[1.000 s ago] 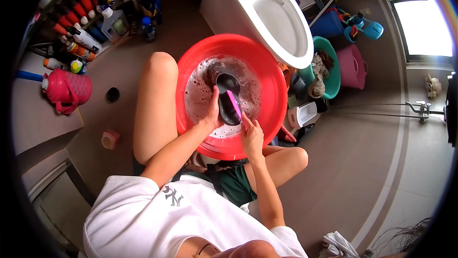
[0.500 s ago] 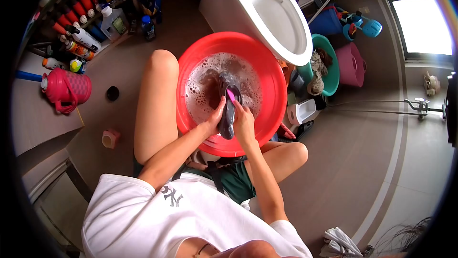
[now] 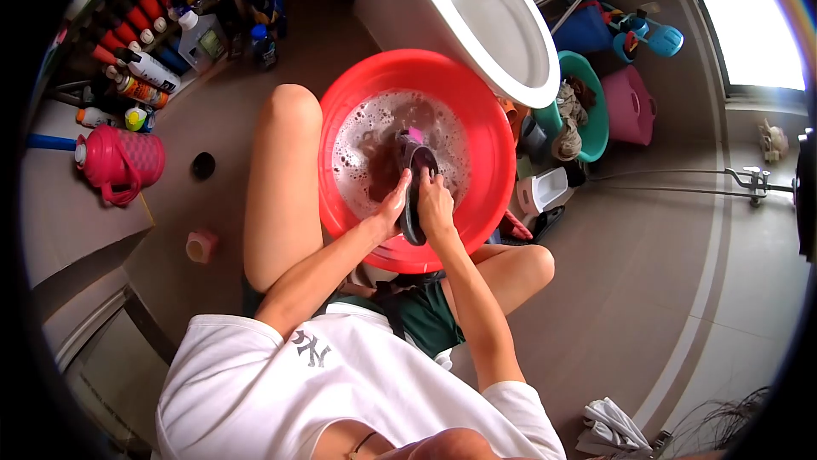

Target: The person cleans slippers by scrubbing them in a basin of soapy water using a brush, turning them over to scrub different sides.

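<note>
A dark, wet shoe (image 3: 414,196) is tilted over soapy water inside a red basin (image 3: 489,162). Its near end points toward me, while the far end dips to the suds. My left hand (image 3: 394,205) is closed along the shoe's left side. Against its right side, my right hand (image 3: 437,207) is closed, fingers curled at the shoe's opening; what they grip is hidden. A small pink piece (image 3: 415,134) shows at the far end of the shoe, and its kind is unclear. Brownish suds (image 3: 362,141) surround the shoe's far end.
My bent knees flank the basin. A white toilet (image 3: 502,26) stands just behind it. To the right are a green tub (image 3: 596,132) with cloth, a pink bucket (image 3: 627,102) and a white container (image 3: 542,190). Bottles (image 3: 153,68) and a pink jug (image 3: 128,158) are at left.
The pink piece has moved away from me, from near the shoe's opening and my right fingers to the shoe's far end. My right hand is more curled. My left hand still holds the shoe.
</note>
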Available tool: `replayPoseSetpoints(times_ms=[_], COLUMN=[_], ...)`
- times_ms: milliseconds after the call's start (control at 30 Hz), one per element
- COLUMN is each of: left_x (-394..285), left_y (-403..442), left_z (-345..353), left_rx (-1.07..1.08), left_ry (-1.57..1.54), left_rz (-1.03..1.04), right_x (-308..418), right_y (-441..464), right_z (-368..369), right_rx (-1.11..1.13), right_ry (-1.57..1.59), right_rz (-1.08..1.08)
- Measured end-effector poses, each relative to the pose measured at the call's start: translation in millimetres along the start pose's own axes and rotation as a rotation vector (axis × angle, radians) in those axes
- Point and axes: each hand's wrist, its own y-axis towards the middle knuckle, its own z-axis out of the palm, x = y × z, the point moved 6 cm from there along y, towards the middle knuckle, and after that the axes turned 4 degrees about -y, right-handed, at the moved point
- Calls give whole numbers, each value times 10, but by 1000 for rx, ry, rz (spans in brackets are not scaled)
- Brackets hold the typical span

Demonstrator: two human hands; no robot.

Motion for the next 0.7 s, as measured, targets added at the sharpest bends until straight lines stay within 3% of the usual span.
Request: replayPoseSetpoints(times_ms=[133,167,200,400,567,667,700], left_x=[18,61,42,-33,-1,-5,-30], left_y=[147,214,241,172,121,290,119], left_z=[-229,-379,-366,-330,-319,-403,-199], left_rx=[-38,17,4,-96,-51,-119,-28], left_ry=[5,32,13,127,165,143,94], left_rz=[-65,-167,-76,-9,-119,73,-88], right_x=[-112,-104,-133,-16,-21,-54,-59], right_y=[-436,-573,-702,-1262,-783,-379,-268], right_z=[-179,-298,-307,-443,-292,-47,-29], right_rx=[28,28,40,77,39,-40,-50], right_ry=[203,325,329,336,225,119,110], right_rz=[35,21,23,120,102,127,142])
